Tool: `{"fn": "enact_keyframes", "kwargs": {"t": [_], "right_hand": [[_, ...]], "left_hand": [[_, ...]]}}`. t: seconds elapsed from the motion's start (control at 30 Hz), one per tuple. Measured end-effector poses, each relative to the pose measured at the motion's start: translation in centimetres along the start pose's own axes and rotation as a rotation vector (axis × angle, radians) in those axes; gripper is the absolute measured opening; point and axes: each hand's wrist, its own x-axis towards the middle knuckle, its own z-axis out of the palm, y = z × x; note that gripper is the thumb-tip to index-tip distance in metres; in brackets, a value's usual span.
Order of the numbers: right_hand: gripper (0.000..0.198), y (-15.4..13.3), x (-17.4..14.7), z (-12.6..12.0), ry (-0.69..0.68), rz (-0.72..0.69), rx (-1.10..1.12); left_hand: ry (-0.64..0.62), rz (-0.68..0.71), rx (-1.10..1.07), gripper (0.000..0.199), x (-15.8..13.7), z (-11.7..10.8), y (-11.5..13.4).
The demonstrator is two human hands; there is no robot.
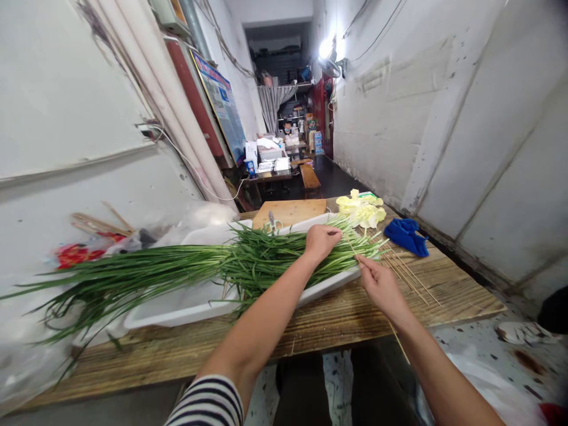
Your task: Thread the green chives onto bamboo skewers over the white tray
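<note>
A thick heap of garlic chives [266, 260] lies across white plastic trays [177, 316], green leaves to the left and pale stems to the right. Over the stem end, my left hand [323, 241] is closed in a pinch at the chive stems; exactly what sits between its fingertips is partly hidden. My right hand [380, 283] is closed around a thin bamboo skewer [402, 344]. The skewer's upper end points toward my left fingertips, and its lower end sticks out beneath my right wrist. More bamboo skewers [417, 279] lie on the wooden table [465, 296] beside my right hand.
Behind the tray are a wooden board [288, 212], a metal-bladed tool [272, 222] and pale cabbage leaves [361, 210]. A blue cloth [406, 236] lies to the right. Plastic bags [26, 355] crowd the left. Someone's shoe [523, 332] shows at the right.
</note>
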Motion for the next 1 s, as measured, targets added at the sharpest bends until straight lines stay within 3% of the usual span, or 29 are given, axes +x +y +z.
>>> {"fn": "enact_keyframes", "kwargs": {"t": [0.37, 0.67, 0.8, 0.93, 1.0], "right_hand": [[0.039, 0.0, 0.2, 0.2, 0.019, -0.005, -0.031], [0.038, 0.2, 0.7, 0.4, 0.038, -0.025, -0.067], [0.039, 0.2, 1.3, 0.8, 0.071, -0.021, -0.124], [0.040, 0.4, 1.4, 1.2, 0.089, -0.004, -0.160], [0.039, 0.5, 1.1, 1.3, 0.090, -0.010, -0.143]], "left_hand": [[-0.003, 0.041, 0.024, 0.019, 0.0, 0.1, -0.1], [-0.080, 0.088, 0.007, 0.020, -0.1, 0.1, -0.2], [-0.185, 0.204, 0.055, 0.021, -0.6, -0.1, 0.2], [-0.379, 0.356, 0.163, 0.022, -0.8, -1.5, 0.7], [-0.401, 0.413, 0.189, 0.021, -0.5, -2.0, 0.6]]}}
